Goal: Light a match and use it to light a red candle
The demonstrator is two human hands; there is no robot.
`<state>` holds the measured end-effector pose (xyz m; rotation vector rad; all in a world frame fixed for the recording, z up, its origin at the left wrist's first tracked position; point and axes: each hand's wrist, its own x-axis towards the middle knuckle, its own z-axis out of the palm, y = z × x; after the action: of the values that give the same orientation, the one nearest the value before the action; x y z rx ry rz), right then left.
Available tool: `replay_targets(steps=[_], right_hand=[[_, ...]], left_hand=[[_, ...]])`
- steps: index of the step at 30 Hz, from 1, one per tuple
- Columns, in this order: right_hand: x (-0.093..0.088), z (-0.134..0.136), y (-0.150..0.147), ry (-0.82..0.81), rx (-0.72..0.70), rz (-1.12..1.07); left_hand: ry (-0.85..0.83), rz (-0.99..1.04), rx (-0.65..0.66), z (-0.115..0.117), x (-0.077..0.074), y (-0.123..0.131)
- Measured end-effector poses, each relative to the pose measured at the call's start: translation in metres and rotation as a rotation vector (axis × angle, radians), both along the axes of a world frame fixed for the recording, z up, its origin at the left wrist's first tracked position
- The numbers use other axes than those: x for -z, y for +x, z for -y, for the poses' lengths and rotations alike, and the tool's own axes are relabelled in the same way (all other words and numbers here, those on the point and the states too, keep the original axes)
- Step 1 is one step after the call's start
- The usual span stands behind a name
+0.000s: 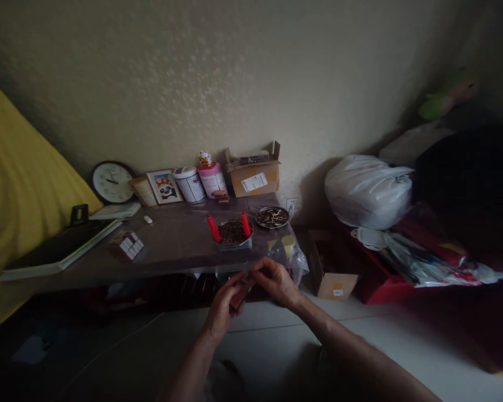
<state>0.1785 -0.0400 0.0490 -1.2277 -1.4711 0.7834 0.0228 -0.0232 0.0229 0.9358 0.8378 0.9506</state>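
My left hand [224, 310] is closed around a small brown matchbox [237, 300], in front of the table's near edge. The fingers of my right hand [276, 282] are pinched together at the matchbox's upper end; what they hold is too small and dark to make out. Beyond my hands, two red candles stand in a dark-filled metal bowl [231, 241]: the left candle [213, 228] leans left, and the right candle [246, 224] is nearly upright. A round dish [272, 217] beside it holds several thin pale sticks that look like matches.
On the table [180, 240] are a bundle of small boxes [127, 244], a clock [113, 182], a framed panda picture [165, 186], two cans and an open cardboard box [255, 178]. A clear plastic bag [295, 258] hangs at the right edge. Another carton [334, 282] stands on the floor.
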Motion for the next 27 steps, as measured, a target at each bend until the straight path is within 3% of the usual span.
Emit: replay_targets(steps=[4, 8, 13, 21, 27], right_hand=[[0.001, 0.002, -0.002, 0.113, 0.043, 0.180], [0.002, 0.011, -0.015, 0.177, -0.007, 0.416], [0.010, 0.019, -0.031, 0.203, -0.031, 0.533], [0.010, 0.018, -0.032, 0.177, 0.026, 0.586], [0.010, 0.009, -0.020, 0.167, 0.032, 0.433]], left_hand=[[-0.027, 0.006, -0.112, -0.002, -0.004, -0.001], [-0.014, 0.030, -0.130, -0.006, -0.003, -0.002], [0.039, 0.006, -0.172, -0.007, 0.001, -0.003], [0.196, -0.159, -0.120, -0.004, 0.002, -0.007], [0.124, 0.003, -0.045, -0.007, -0.005, -0.010]])
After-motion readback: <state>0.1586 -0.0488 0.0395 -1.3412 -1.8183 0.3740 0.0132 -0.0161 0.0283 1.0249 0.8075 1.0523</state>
